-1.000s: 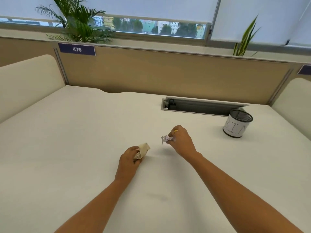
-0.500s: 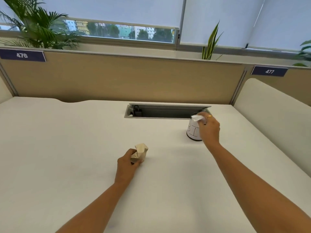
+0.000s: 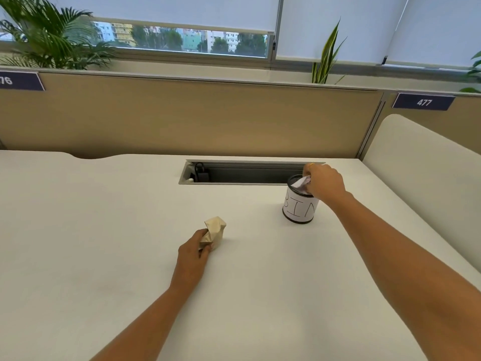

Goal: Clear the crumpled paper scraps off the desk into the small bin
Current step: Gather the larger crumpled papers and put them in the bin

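A small round mesh bin (image 3: 299,208) with a white label reading BIN stands on the white desk (image 3: 104,243), right of centre. My right hand (image 3: 325,182) hovers over the bin's rim, pinching a white crumpled paper scrap (image 3: 302,183) that sits at the bin's mouth. Near the desk's middle, my left hand (image 3: 194,250) grips a tan crumpled paper scrap (image 3: 215,230) just above or on the surface.
A recessed cable tray (image 3: 242,174) with a black plug lies in the desk just behind the bin. A tan partition (image 3: 195,115) closes the back, and a cream side panel (image 3: 421,162) stands at the right. Plants sit on the window ledge.
My right hand carried the white scrap from the desk's middle over to the bin and now holds it at the bin's mouth. My left hand stayed put with the tan scrap.
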